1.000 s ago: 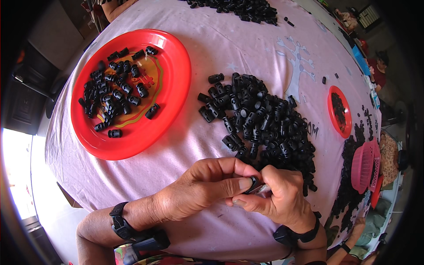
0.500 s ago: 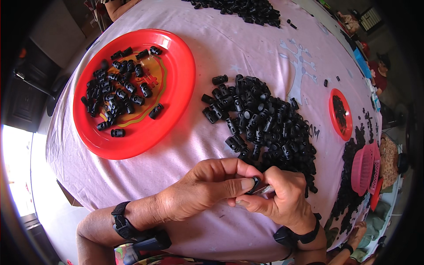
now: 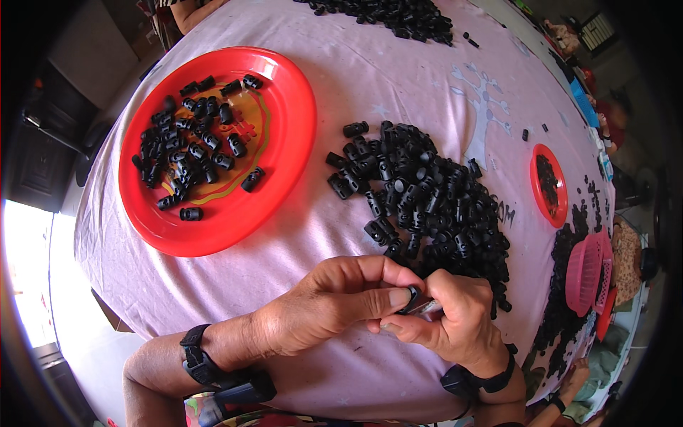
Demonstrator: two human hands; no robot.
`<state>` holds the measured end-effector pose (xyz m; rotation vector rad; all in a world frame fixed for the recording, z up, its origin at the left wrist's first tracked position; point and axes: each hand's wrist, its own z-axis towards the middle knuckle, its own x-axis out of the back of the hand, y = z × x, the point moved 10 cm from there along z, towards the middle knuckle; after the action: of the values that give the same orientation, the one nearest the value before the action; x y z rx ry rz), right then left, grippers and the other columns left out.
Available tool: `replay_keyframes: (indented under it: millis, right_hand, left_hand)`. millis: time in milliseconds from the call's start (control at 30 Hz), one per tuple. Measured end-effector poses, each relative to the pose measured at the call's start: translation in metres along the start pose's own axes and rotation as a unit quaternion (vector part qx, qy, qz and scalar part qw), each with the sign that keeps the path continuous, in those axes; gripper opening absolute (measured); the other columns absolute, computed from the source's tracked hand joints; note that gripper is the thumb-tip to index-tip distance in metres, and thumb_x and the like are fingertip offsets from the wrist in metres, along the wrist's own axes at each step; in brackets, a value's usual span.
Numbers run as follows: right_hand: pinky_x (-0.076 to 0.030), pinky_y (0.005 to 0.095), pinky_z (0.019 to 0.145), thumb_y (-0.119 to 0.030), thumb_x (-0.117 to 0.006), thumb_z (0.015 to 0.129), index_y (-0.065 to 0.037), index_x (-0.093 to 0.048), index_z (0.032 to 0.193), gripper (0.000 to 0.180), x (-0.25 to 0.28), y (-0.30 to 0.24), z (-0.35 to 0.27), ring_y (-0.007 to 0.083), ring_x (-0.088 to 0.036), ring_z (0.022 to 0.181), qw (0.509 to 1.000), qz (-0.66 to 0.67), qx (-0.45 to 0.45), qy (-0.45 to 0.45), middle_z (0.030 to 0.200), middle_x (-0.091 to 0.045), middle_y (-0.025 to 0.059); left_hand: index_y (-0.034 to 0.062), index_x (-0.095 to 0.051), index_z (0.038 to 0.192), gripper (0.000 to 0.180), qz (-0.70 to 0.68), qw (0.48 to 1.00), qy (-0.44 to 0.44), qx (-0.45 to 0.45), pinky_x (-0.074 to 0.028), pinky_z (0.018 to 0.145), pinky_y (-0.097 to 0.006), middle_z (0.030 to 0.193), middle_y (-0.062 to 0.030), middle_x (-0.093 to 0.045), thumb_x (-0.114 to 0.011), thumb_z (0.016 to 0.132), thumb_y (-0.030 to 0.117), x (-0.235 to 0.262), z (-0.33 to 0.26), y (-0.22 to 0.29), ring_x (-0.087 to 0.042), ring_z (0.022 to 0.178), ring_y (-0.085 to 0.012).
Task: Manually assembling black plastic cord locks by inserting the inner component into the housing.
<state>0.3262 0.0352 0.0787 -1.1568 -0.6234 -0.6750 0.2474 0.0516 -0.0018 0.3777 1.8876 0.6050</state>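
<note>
My left hand (image 3: 334, 302) and my right hand (image 3: 452, 320) meet near the table's front edge, both pinching one small black plastic piece (image 3: 411, 299) with a bit of shiny metal beside it. Just beyond my fingers lies a large heap of the same black barrel-shaped pieces (image 3: 427, 192) on the pink cloth. To the left stands a big red plate (image 3: 284, 142) holding several more of the black pieces (image 3: 188, 153). Both wrists wear dark bands.
A small red plate (image 3: 535, 186) with black pieces sits at the right, next to a pink basket (image 3: 585, 274) and more scattered pieces. Another black heap (image 3: 398, 13) lies at the far edge. The pink tablecloth (image 3: 398, 78) covers a round table; another person's hand shows at bottom right.
My hands have stayed together on the small piece, shifting only slightly. The view has drifted a little, so the plate and heap sit somewhat lower.
</note>
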Motion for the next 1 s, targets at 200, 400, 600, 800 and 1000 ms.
replay_keyframes:
  millis: [200,400,600,800,1000]
  right_hand:
    - [-0.041,0.029,0.038,-0.041,-0.082,0.068,-0.008,-0.045,0.059,0.05,0.0011,-0.001,-0.0012,0.0166,-0.05,0.04,1.0,-0.008,0.012,0.008,0.048,-0.046,0.0036]
    - [-0.045,0.0278,0.041,-0.04,-0.083,0.067,-0.007,-0.05,0.063,0.047,0.0024,0.0005,-0.0004,0.0166,-0.056,0.044,1.0,0.011,-0.006,0.013,0.053,-0.054,0.0046]
    - [-0.048,0.0261,0.045,-0.042,-0.082,0.068,-0.004,-0.051,0.068,0.048,0.0035,0.0057,-0.0022,0.016,-0.063,0.052,0.999,0.027,-0.022,0.002,0.059,-0.061,0.006]
    - [-0.046,0.0257,0.044,-0.047,-0.082,0.066,-0.005,-0.051,0.067,0.053,0.0062,0.0043,-0.0012,0.0152,-0.061,0.049,1.0,0.013,-0.025,0.014,0.058,-0.058,0.0051]
    - [-0.048,0.0275,0.044,-0.04,-0.084,0.064,-0.007,-0.048,0.063,0.049,0.0083,0.0002,0.0027,0.0173,-0.061,0.049,1.0,0.002,-0.027,0.008,0.057,-0.059,0.0057]
  left_hand:
    - [0.0008,-0.057,0.116,0.024,-0.001,1.0,-0.005,-0.014,-0.044,0.083,-0.022,0.106,-0.0025,-0.061,-0.054,0.094,0.009,-0.0011,-0.0003,0.0022,-0.055,0.094,-0.0074]
    - [0.0016,-0.056,0.117,0.025,-0.016,1.0,-0.01,-0.012,-0.044,0.08,-0.021,0.104,-0.0016,-0.061,-0.055,0.094,0.011,0.0,-0.0013,0.0029,-0.055,0.091,-0.0065]
    - [0.0018,-0.056,0.119,0.027,-0.022,1.0,-0.012,-0.001,-0.044,0.077,-0.021,0.101,-0.0008,-0.061,-0.055,0.094,0.013,-0.0019,-0.0029,0.004,-0.054,0.087,-0.0057]
    - [0.0016,-0.056,0.12,0.027,-0.009,1.0,-0.012,-0.007,-0.043,0.079,-0.021,0.101,-0.0003,-0.062,-0.054,0.094,0.011,-0.0016,-0.0018,0.003,-0.054,0.088,-0.0059]
    - [0.0015,-0.056,0.12,0.027,0.005,1.0,-0.01,-0.004,-0.044,0.079,-0.021,0.101,-0.0004,-0.062,-0.054,0.095,0.011,-0.002,-0.0018,0.0028,-0.054,0.088,-0.0055]
